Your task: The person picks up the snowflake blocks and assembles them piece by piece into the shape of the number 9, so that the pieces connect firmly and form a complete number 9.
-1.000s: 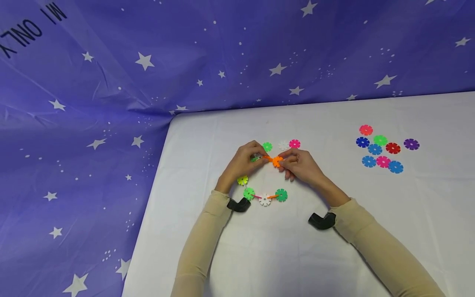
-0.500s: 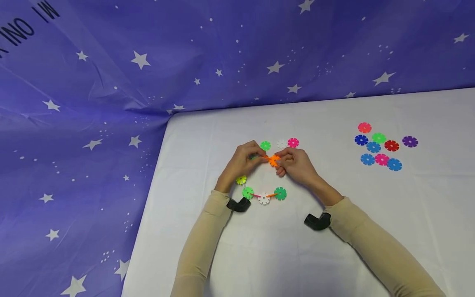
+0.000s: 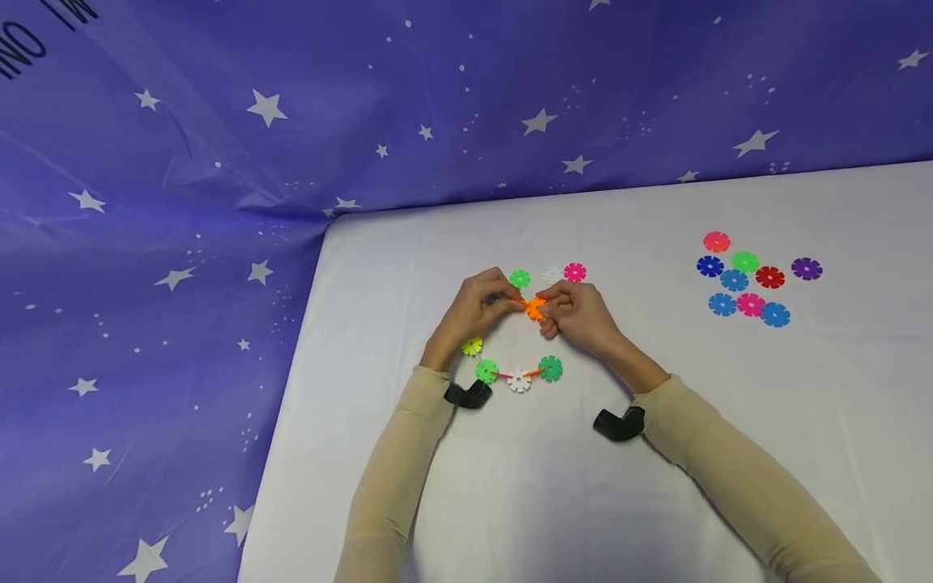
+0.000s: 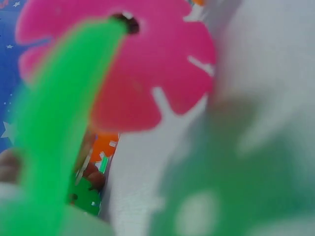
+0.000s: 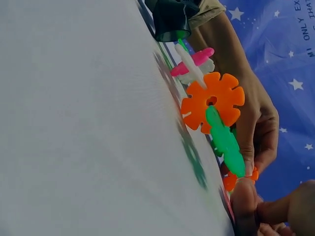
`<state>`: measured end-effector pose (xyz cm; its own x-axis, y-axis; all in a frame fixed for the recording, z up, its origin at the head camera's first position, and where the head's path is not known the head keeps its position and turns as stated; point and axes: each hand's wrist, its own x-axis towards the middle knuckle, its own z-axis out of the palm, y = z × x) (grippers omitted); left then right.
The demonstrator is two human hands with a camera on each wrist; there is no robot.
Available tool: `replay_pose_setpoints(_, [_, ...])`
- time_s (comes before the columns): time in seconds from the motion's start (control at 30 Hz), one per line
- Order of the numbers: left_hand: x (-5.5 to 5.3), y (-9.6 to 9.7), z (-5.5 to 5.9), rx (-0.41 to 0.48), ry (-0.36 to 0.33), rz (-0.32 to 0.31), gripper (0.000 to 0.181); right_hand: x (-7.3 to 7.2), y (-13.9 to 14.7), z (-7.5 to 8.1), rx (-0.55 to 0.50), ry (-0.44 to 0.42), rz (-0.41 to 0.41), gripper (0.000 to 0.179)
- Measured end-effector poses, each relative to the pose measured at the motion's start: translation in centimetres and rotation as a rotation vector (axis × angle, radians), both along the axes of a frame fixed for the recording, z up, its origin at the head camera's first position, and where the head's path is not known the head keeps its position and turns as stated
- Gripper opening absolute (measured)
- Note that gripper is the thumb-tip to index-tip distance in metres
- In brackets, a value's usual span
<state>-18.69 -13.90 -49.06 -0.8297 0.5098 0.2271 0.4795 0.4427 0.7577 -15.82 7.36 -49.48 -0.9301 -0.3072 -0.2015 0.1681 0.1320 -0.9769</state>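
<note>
Over the upper part of a chain of notched plastic discs, my left hand (image 3: 477, 312) pinches an orange piece seen edge-on. My right hand (image 3: 583, 318) grips an orange notched disc (image 3: 535, 308) by its right side, against that piece. Whether the two are slotted together is hidden by the fingers. The chain curves below my left hand through a yellow disc (image 3: 472, 346), a light green disc (image 3: 486, 372), a white disc (image 3: 519, 380) and a dark green disc (image 3: 550, 368). In the right wrist view another orange disc (image 5: 224, 93) carries a green disc (image 5: 225, 142) set crosswise.
Beyond the hands lie a green disc (image 3: 520, 278), a white disc (image 3: 551, 275) and a pink disc (image 3: 575, 272). Several loose discs, among them a purple disc (image 3: 807, 269) and a red disc (image 3: 769, 277), are spread over the white tablecloth (image 3: 656, 510) at right. A starry purple cloth (image 3: 452, 97) hangs behind.
My right hand has moved slightly left with the orange disc, towards my left hand. Its lower fingers have drawn in. The head view has shifted a little.
</note>
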Motion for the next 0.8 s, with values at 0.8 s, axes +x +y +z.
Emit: replay_pose_setpoints(0.8, [-0.1,-3.0,2.6,-0.304,-0.187,-0.047,0.039,-6.0,-1.0,0.2,0.661,0.605,0.259,0.035])
